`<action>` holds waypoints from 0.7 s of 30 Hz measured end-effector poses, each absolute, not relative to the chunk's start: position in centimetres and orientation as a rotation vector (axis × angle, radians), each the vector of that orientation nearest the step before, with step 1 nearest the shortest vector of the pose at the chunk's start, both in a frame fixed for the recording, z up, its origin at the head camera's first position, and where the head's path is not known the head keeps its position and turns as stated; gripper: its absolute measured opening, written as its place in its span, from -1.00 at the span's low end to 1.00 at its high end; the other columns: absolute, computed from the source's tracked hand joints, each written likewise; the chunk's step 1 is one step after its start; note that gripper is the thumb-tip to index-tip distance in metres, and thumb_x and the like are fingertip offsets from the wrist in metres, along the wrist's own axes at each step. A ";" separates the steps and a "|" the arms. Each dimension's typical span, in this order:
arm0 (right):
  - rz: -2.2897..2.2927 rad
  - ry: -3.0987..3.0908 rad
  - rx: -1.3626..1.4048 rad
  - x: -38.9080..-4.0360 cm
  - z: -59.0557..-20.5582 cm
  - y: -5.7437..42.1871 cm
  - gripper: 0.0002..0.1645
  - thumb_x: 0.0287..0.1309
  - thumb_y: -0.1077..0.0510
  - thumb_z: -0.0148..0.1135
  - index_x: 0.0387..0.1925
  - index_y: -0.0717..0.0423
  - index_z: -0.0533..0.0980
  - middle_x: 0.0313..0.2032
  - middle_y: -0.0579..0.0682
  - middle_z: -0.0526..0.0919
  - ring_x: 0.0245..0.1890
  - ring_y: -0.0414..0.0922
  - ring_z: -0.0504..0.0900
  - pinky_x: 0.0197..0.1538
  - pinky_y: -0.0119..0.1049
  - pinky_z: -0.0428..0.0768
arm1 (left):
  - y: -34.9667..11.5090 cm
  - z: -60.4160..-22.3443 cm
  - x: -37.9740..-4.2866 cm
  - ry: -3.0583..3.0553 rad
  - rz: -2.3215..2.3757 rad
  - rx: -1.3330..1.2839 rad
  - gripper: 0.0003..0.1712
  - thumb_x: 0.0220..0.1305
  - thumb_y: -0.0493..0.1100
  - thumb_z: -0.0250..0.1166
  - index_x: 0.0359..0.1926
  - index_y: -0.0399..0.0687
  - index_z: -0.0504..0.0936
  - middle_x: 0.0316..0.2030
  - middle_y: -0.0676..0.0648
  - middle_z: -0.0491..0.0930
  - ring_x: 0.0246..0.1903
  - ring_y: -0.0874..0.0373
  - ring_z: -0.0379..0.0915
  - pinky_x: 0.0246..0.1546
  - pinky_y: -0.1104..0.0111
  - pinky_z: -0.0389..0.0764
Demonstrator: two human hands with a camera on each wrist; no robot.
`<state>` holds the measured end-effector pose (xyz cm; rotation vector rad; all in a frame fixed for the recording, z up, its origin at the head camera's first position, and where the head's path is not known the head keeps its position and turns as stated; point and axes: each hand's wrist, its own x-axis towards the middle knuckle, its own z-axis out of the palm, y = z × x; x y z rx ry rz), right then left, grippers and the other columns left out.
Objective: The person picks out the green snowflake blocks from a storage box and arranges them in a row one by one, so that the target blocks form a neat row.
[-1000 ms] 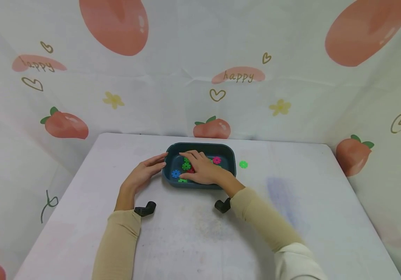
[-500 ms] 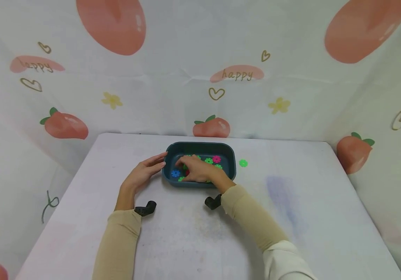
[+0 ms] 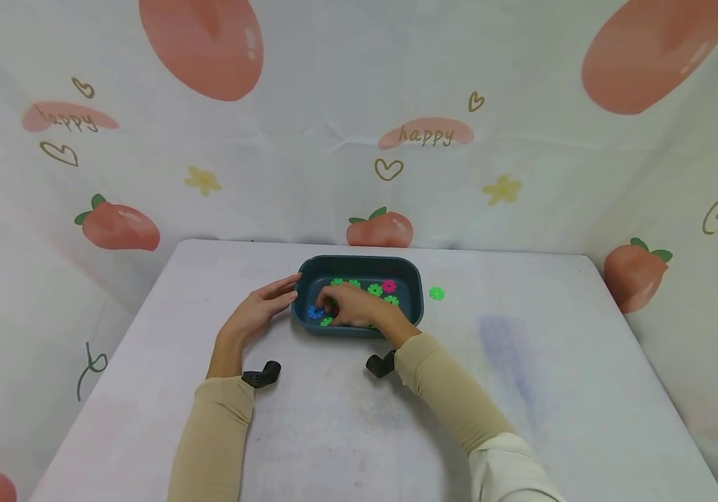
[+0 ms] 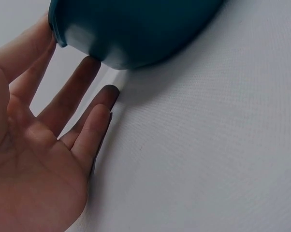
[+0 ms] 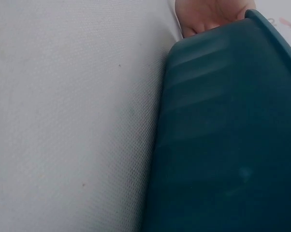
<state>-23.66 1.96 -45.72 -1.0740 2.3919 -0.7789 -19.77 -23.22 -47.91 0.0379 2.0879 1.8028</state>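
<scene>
A dark teal plastic basin [image 3: 406,324] holds several small notched plastic discs: green discs [image 3: 374,288], a pink disc [image 3: 389,286] and a blue disc [image 3: 314,313]. My left hand [image 3: 256,314] touches the basin's left end with its fingertips, fingers extended; in the left wrist view the palm [image 4: 39,159] shows beside the wall. My right hand [image 3: 353,307] reaches inside the basin with bent fingers, close to the blue disc and over a red piece. Its fingertips are partly hidden, so any grip is unclear. The right wrist view shows mostly the basin's outer wall [image 5: 223,135].
One loose green disc [image 3: 437,293] lies on the white table [image 3: 334,432], right of the basin. Black camera mounts [image 3: 262,375] sit at both wrists. A white cloth backdrop [image 3: 309,188] with fruit prints stands behind the table.
The right hand has shifted slightly left and down within the basin, its fingers now more bent, uncovering more green discs. The left hand stays at the basin's left end.
</scene>
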 end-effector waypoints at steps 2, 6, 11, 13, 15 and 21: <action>-0.768 2.381 -1.085 -23.6 -45.7 2.0 -0.60 0.17 0.25 0.47 0.04 0.10 0.58 -0.15 0.00 0.68 -0.15 -0.14 0.58 0.01 -0.35 0.61 | -23.2 -47.9 -19.7 2.087 1.800 0.049 -0.29 0.46 0.07 0.26 0.54 0.18 0.29 0.58 -0.16 0.14 0.60 -0.08 -0.02 0.63 -0.02 -0.01; -0.745 2.376 -1.099 -23.7 -45.7 1.9 -0.65 0.18 0.26 0.46 0.00 0.11 0.60 -0.16 0.02 0.69 -0.16 -0.14 0.59 -0.01 -0.37 0.63 | -23.2 -47.8 -19.7 2.083 1.807 0.042 -0.30 0.46 0.07 0.27 0.53 0.19 0.31 0.57 -0.15 0.15 0.59 -0.06 -0.01 0.63 -0.01 -0.01; -0.720 2.389 -1.082 -23.6 -45.6 2.1 -0.69 0.20 0.24 0.45 -0.02 0.09 0.63 -0.17 0.00 0.70 -0.17 -0.17 0.59 -0.02 -0.40 0.63 | -23.0 -47.7 -19.8 2.074 1.816 0.039 -0.29 0.44 0.09 0.28 0.53 0.19 0.31 0.57 -0.14 0.16 0.59 -0.06 -0.01 0.63 -0.02 -0.01; -0.735 2.381 -1.055 -23.6 -45.6 2.2 -0.74 0.23 0.21 0.43 -0.04 0.09 0.64 -0.21 -0.01 0.69 -0.22 -0.19 0.56 -0.08 -0.43 0.61 | -23.0 -47.7 -19.8 2.068 1.817 0.033 -0.28 0.43 0.09 0.29 0.53 0.19 0.31 0.57 -0.14 0.16 0.60 -0.06 -0.02 0.64 -0.02 -0.02; -0.774 2.362 -1.029 -23.5 -45.6 2.5 -0.81 0.26 0.19 0.41 -0.10 0.10 0.66 -0.27 -0.03 0.68 -0.27 -0.21 0.54 -0.16 -0.46 0.57 | -23.0 -47.6 -19.7 2.067 1.813 0.033 -0.28 0.44 0.08 0.29 0.53 0.18 0.30 0.58 -0.15 0.14 0.60 -0.07 -0.04 0.64 -0.02 -0.03; -0.900 2.336 -0.998 -23.4 -45.3 3.2 -0.91 0.33 0.11 0.35 -0.19 0.01 0.68 -0.36 -0.11 0.62 -0.33 -0.21 0.51 -0.23 -0.47 0.52 | -23.2 -47.8 -19.9 2.058 1.829 0.041 -0.28 0.45 0.05 0.28 0.54 0.13 0.29 0.57 -0.16 0.15 0.60 -0.07 -0.03 0.64 -0.02 -0.04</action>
